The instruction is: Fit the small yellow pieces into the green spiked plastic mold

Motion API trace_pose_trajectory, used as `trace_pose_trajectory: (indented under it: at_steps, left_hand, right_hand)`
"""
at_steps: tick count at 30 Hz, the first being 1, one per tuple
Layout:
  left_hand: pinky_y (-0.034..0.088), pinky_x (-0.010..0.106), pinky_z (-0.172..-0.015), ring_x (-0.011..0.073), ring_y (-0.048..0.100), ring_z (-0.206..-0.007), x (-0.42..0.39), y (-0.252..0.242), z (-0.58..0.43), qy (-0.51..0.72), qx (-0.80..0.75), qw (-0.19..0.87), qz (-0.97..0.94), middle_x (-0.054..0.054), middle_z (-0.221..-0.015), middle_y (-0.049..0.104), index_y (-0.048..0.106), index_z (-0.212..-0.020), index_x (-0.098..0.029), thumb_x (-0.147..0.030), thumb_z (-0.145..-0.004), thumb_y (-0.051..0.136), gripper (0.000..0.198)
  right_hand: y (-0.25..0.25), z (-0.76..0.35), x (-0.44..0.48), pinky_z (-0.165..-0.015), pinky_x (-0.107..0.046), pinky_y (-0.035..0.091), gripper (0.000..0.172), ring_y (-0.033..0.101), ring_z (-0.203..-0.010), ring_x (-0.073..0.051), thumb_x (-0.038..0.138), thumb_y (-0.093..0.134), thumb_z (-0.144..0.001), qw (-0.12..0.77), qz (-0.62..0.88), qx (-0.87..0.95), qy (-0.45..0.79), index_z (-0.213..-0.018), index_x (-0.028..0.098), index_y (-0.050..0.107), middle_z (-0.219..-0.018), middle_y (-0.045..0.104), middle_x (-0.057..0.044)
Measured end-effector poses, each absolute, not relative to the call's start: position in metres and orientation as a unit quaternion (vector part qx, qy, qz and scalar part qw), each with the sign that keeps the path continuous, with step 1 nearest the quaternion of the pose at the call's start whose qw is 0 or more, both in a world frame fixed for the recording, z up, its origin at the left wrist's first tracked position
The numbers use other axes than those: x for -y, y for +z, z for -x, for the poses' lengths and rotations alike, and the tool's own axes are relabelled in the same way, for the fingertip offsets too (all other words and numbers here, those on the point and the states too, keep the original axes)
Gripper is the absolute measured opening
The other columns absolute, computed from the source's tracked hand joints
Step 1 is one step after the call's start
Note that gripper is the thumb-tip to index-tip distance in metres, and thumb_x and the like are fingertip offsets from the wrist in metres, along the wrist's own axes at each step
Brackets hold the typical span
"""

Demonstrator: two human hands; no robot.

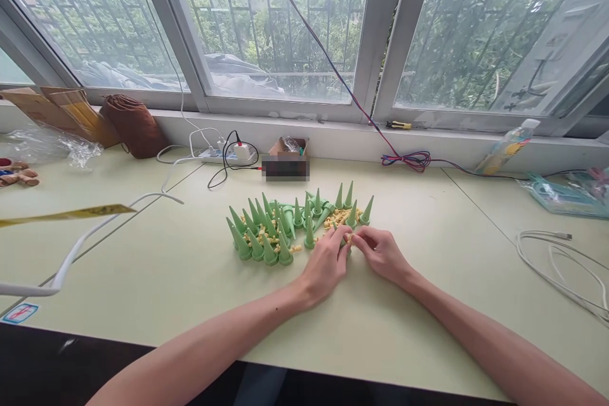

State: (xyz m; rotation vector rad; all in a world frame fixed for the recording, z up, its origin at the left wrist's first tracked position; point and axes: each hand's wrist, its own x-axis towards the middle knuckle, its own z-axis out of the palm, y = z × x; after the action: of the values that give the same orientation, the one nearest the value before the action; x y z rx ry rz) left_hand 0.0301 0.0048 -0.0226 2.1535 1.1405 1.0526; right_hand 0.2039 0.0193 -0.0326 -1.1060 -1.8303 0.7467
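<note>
My left hand [329, 260] is closed around a green plastic spike, mostly hidden behind its fingers. Close against it, my right hand [383, 255] pinches a small yellow fitting [349, 238] at the spike. Just beyond my hands, several green cone-shaped spikes [270, 254] stand upright on their wide bases, points up, some with yellow fittings attached. A loose pile of yellow fittings [335, 218] lies behind my left hand. A few green spikes [327, 210] there are tilted or lying down.
A power strip [214, 155] with plugged-in cables and a small cardboard box [289, 147] stand by the window sill. A white cable [76, 254] crosses at left; another white cable [547, 247] lies coiled at right. A bottle [509, 147] leans at the back right.
</note>
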Motion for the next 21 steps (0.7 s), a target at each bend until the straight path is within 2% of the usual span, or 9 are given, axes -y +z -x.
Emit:
trace_pose_trajectory:
  at_steps: [2,5,10,14,18,21]
  left_hand:
    - [0.045,0.028,-0.072,0.0175,0.058,-0.080,-0.0047,-0.0216,-0.0302,0.383,-0.415,0.243,-0.789,0.004,-0.093,0.059,0.054,-0.109,-0.020,-0.012,-0.094,0.046,0.019]
    - [0.045,0.028,-0.072,0.0178,0.057,-0.081,-0.0048,-0.0205,-0.0307,0.384,-0.413,0.240,-0.790,0.004,-0.093,0.059,0.054,-0.110,-0.021,-0.012,-0.094,0.046,0.020]
    - [0.045,0.028,-0.072,0.0173,0.057,-0.080,-0.0058,-0.0211,-0.0313,0.390,-0.412,0.236,-0.789,0.004,-0.093,0.059,0.054,-0.112,-0.021,-0.011,-0.094,0.046,0.022]
    - [0.045,0.029,-0.073,0.0170,0.057,-0.079,-0.0072,-0.0228,-0.0313,0.386,-0.419,0.237,-0.787,0.003,-0.093,0.058,0.053,-0.111,-0.021,-0.011,-0.094,0.046,0.021]
    - [0.045,0.029,-0.073,0.0172,0.056,-0.079,-0.0074,-0.0231,-0.0311,0.382,-0.419,0.232,-0.791,0.003,-0.093,0.059,0.053,-0.111,-0.021,-0.011,-0.094,0.046,0.021]
    - [0.045,0.029,-0.074,0.0178,0.057,-0.082,-0.0064,-0.0222,-0.0313,0.381,-0.419,0.229,-0.792,0.004,-0.095,0.059,0.053,-0.110,-0.020,-0.011,-0.094,0.046,0.019]
  right_hand:
    - [-0.0318,-0.2033,-0.0192,-0.049,-0.025,0.028,0.040,0.031,-0.052,-0.010,0.043,0.049,-0.096,0.422,0.444,0.734,0.293,-0.067,0.017,0.057,-0.056,0.039,0.003]
    - [-0.0309,-0.2027,-0.0184,-0.049,-0.025,0.029,0.041,0.032,-0.052,-0.011,0.045,0.049,-0.096,0.426,0.448,0.729,0.292,-0.068,0.017,0.059,-0.056,0.042,0.003]
    - [-0.0302,-0.2037,-0.0176,-0.051,-0.026,0.040,0.033,0.050,-0.055,-0.014,0.048,0.053,-0.094,0.442,0.422,0.723,0.321,-0.087,0.018,0.065,-0.069,0.060,-0.003]
    - [-0.0316,-0.2045,-0.0185,-0.055,-0.027,0.044,0.028,0.057,-0.061,-0.016,0.044,0.053,-0.095,0.441,0.409,0.720,0.346,-0.091,0.018,0.062,-0.079,0.066,-0.005]
    - [-0.0339,-0.2047,-0.0195,-0.054,-0.026,0.040,0.024,0.051,-0.059,-0.014,0.040,0.052,-0.096,0.429,0.424,0.724,0.335,-0.088,0.018,0.060,-0.075,0.063,-0.003]
    - [-0.0343,-0.2049,-0.0196,-0.051,-0.025,0.034,0.027,0.040,-0.054,-0.012,0.039,0.051,-0.095,0.420,0.438,0.731,0.312,-0.081,0.018,0.058,-0.063,0.053,0.001]
